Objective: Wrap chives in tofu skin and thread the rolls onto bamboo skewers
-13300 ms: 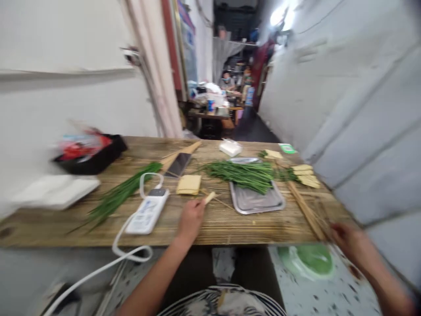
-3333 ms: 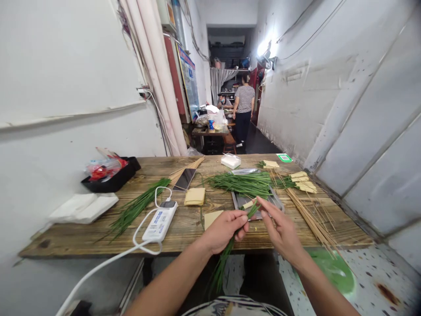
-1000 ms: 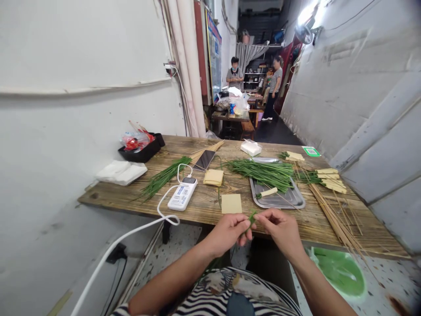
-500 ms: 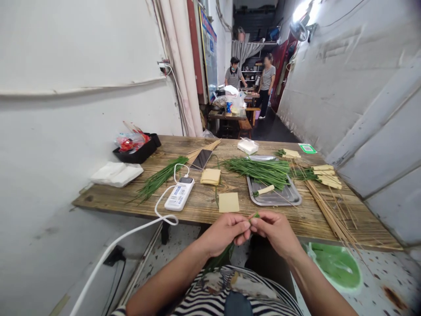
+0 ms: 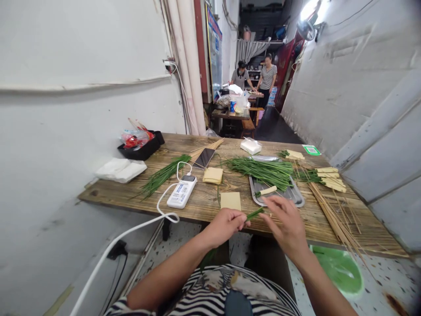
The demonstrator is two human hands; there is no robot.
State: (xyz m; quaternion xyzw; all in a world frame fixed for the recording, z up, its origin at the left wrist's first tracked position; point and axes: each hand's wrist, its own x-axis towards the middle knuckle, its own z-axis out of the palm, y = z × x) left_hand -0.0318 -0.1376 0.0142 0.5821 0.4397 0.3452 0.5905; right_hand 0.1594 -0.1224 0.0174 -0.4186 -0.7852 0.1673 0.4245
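A small bunch of green chives (image 5: 254, 214) is gripped in my left hand (image 5: 226, 226), its cut ends pointing right and its leaves trailing down toward my lap. My right hand (image 5: 285, 224) is apart from the bunch, fingers spread, near the front edge of the metal tray (image 5: 298, 201). Just beyond my left hand lies one square tofu sheet (image 5: 230, 201); a stack of such sheets (image 5: 213, 175) sits behind it. On the tray are a heap of chives (image 5: 263, 170) and one rolled tofu skewer (image 5: 266, 191).
Bamboo skewers (image 5: 329, 215) and finished rolls (image 5: 330, 175) lie at right. A power bank (image 5: 182, 192) with a white cable, a phone (image 5: 204, 158), more chives (image 5: 167, 173), napkins (image 5: 121, 170) and a black box (image 5: 141, 150) are left. A green basin (image 5: 338, 270) stands below. Two people work behind.
My right hand has let go of the chives and moved right, its fingers opening. My left hand keeps hold of the bunch. In the background, one person has bent over a table.
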